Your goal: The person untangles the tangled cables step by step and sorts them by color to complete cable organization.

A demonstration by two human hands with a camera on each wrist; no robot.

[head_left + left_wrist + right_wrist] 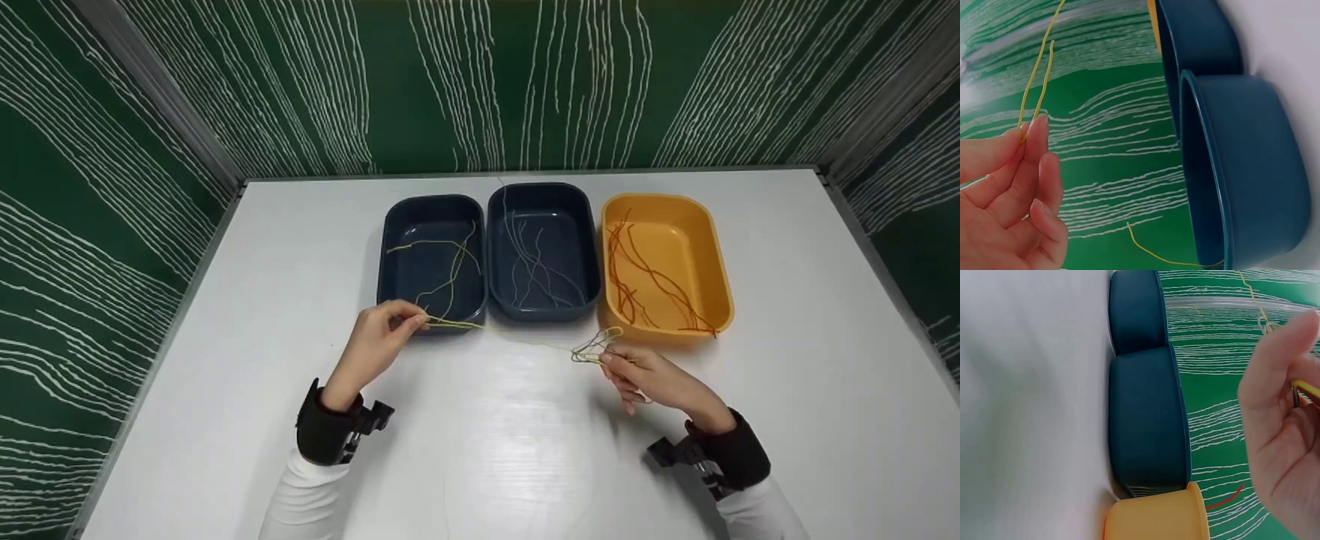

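Note:
My left hand pinches a yellow string between thumb and fingertips, over the front edge of the left dark blue bin. In the left wrist view the yellow string is doubled, with two strands rising from the pinch. My right hand grips a looped bundle of yellow and greyish strings, in front of the gap between the middle and yellow bins. A thin yellow strand stretches between both hands. In the right wrist view, the fingers partly hide the bundle.
Yellow strings lie in the left bin. The middle dark blue bin holds grey strings. Red-orange strings lie in the yellow bin, one end crossing its front rim. All three stand side by side on a white table.

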